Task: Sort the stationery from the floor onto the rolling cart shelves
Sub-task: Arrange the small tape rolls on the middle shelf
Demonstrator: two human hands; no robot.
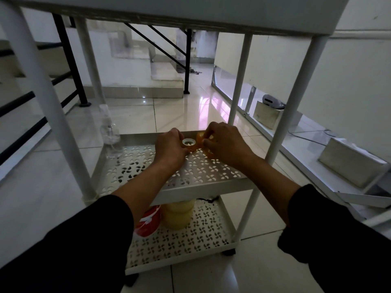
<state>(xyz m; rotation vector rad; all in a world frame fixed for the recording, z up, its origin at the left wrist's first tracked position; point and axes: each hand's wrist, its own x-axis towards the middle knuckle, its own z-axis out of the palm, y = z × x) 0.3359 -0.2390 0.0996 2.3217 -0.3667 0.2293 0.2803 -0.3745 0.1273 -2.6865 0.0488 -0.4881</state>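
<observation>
The white rolling cart's middle shelf (135, 166) is a perforated tray in front of me. At its far edge my left hand (170, 148) holds a small clear tape roll (189, 143) with a white core. Right beside it my right hand (225, 142) pinches an orange-tinted tape roll (200, 140). Another orange roll (209, 153) lies partly hidden under my right hand. A clear spray bottle (110, 132) stands at the shelf's far left corner. On the bottom shelf (190, 240) sit a stack of yellowish tape rolls (177, 214) and a red and white roll (148, 222).
The cart's top tray (190, 15) overhangs my view and its white posts (296, 102) frame the shelf. A black stair railing (67, 60) is at the left. Grey boxes (351, 166) and white panels lie on the glossy tiled floor at the right.
</observation>
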